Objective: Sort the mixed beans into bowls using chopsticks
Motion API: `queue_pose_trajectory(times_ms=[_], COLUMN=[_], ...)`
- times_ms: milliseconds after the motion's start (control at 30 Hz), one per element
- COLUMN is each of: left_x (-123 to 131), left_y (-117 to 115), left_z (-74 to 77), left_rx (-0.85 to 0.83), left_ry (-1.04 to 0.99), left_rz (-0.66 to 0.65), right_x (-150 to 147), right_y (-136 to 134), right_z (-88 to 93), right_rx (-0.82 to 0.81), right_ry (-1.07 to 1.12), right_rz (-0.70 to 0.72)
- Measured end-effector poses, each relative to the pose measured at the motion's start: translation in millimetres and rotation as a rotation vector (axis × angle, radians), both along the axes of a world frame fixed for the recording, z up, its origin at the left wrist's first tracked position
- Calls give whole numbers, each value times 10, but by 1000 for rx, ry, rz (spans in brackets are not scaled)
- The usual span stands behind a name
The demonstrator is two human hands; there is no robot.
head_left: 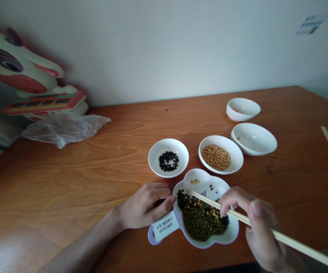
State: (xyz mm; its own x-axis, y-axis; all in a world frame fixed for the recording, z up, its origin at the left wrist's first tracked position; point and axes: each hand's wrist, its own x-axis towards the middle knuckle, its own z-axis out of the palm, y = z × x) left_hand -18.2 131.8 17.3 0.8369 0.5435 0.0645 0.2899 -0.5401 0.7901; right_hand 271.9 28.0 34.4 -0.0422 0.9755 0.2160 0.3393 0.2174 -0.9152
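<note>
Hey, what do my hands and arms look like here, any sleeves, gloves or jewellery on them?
Both are bare. The left hand and its forearm show no sleeve, glove, ring or watch up to the frame edge. The right hand, the one with the pale wooden chopsticks, is likewise ungloved and ringless.

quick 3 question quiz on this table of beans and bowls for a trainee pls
1. True or false: the right hand holds chopsticks over the cloud-shaped dish.
2. The bowl nearest the left hand holds: A black beans, B yellow beans, C nothing.
3. How many round white bowls stand on the table?
Key: 1 true; 2 A; 3 four.
</note>
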Motion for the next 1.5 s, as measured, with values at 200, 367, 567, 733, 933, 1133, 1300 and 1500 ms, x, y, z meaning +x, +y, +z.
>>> queue_pose_trajectory(times_ms=[200, 367, 567, 733, 933, 1133, 1300, 1500], left_x=[19, 22, 15, 15, 12, 2, 5, -2], left_y=[10, 10, 8, 7, 5, -4, -5, -1], left_z=[10, 18, 23, 15, 10, 22, 18, -4], left_rx=[8, 12, 9, 9, 24, 4, 9, -3], left_ry=[-8, -16, -13, -7, -16, -7, -2, -1], left_rz=[0, 7, 11, 8, 2, 11, 7, 10], right_x=[101, 109, 141, 204, 132, 108, 81, 83], right_y=[-100, -62, 2, -56, -31, -24, -14, 16], right_z=[-62, -39, -12, -24, -4, 9, 20, 50], right_rx=[-44, -17, 48, 48, 31, 70, 73, 75], right_ry=[35, 21, -10, 11, -13, -18, -25, -62], right_rz=[-9, -7, -63, -34, -33, -76, -23, -139])
